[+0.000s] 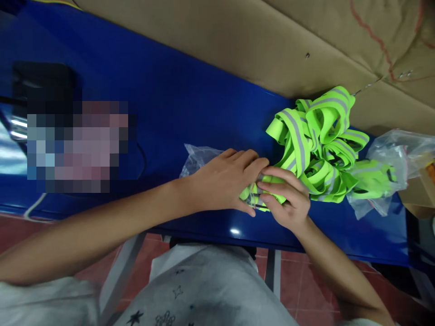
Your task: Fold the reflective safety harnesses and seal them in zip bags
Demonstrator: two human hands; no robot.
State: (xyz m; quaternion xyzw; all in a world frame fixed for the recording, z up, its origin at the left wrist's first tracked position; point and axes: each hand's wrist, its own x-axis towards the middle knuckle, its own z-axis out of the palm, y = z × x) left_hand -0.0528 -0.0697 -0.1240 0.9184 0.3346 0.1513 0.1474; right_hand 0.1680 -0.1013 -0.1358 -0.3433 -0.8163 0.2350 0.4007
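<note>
My left hand (226,179) is closed over a clear plastic bag (195,158), whose crumpled end sticks out behind the fingers. Against it, my right hand (290,194) pinches a neon-yellow reflective strap (280,198) at the bag's mouth. The fingertips of both hands meet there and partly hide the strap. Just beyond my right hand lies a tangled heap of similar neon straps (301,140) with grey reflective stripes.
A second clear bag (377,179) with neon material inside lies right of the heap. Brown cardboard (217,40) borders the blue table (163,90) at the back. A cardboard box (416,190) stands at the right. Pixelation covers something at the left, near a dark object (42,74).
</note>
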